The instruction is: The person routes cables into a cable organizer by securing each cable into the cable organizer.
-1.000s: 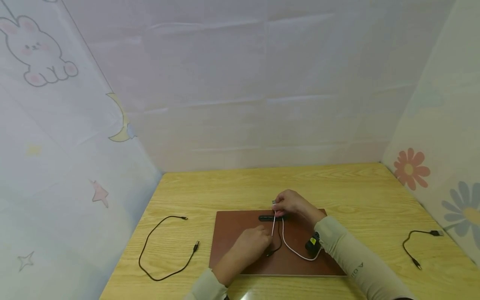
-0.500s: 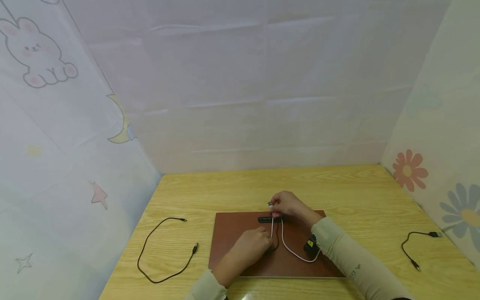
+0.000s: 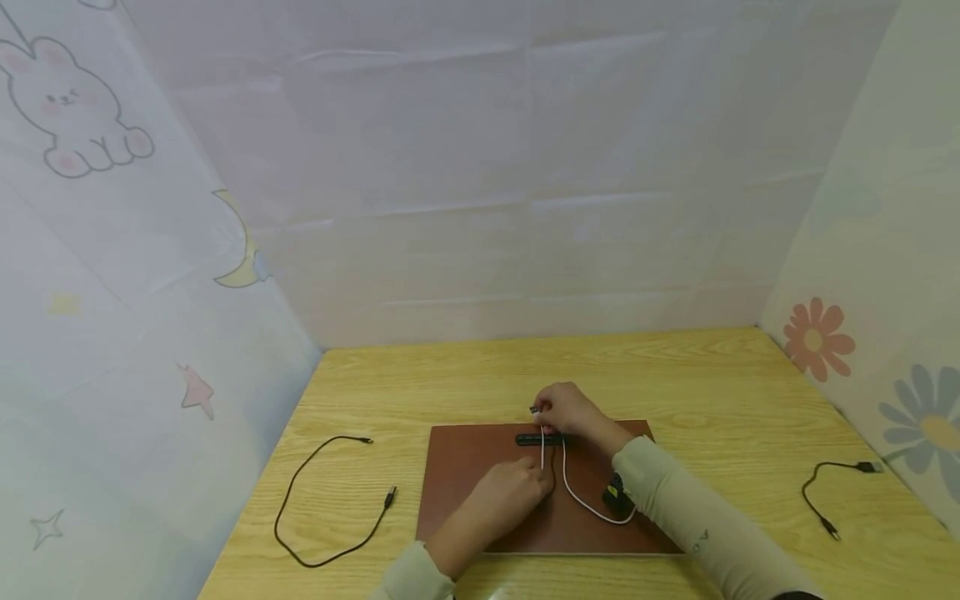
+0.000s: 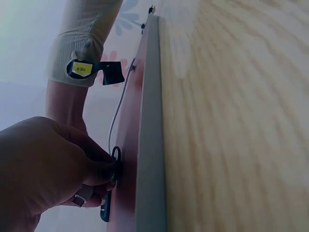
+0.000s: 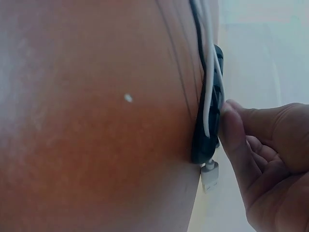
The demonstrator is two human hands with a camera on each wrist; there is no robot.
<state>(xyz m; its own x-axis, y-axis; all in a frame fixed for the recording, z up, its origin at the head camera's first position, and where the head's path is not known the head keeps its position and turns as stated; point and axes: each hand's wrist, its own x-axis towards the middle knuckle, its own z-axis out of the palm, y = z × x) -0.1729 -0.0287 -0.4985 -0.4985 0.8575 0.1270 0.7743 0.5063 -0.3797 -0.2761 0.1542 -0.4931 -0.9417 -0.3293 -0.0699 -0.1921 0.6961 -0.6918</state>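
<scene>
what moved: in the last second the right grip point(image 3: 567, 410) and its USB plug point(image 3: 535, 409) slid a bit toward the left edge of the brown board point(image 3: 461, 475). Left grip point(image 3: 510, 493) crept slightly right, and it now covers the black cable end that was showing beside it.
white cable point(image 3: 543, 450): up over the board, taut-ish between the two hands, plug at the far end.
right grip: pinching it just below the plug, knuckles near the board's far edge.
left grip: fingers curled, pinching the lower stretch.
clip strip point(image 3: 527, 440): black, lying along the board's far edge. Head cam barely shows the slots; right wrist cam has them clearly, plus a second white strand point(image 5: 207, 104) sitting in the strip and the plug poking out past one end.
black cord point(image 3: 553, 471): runs from the strip toward the left hand. Left wrist cam adds a dark loop right at the fingertips, can't tell if it's held too.
sleeve box point(image 4: 81, 69): black, yellow label, on the right cuff; half tucked away from the head cam.
rest of the desk point(image 3: 420, 383): long black cable point(image 3: 279, 508) curving near the left edge, short black cable point(image 3: 810, 482) near the right edge. Only the head cam gets both whole.
</scene>
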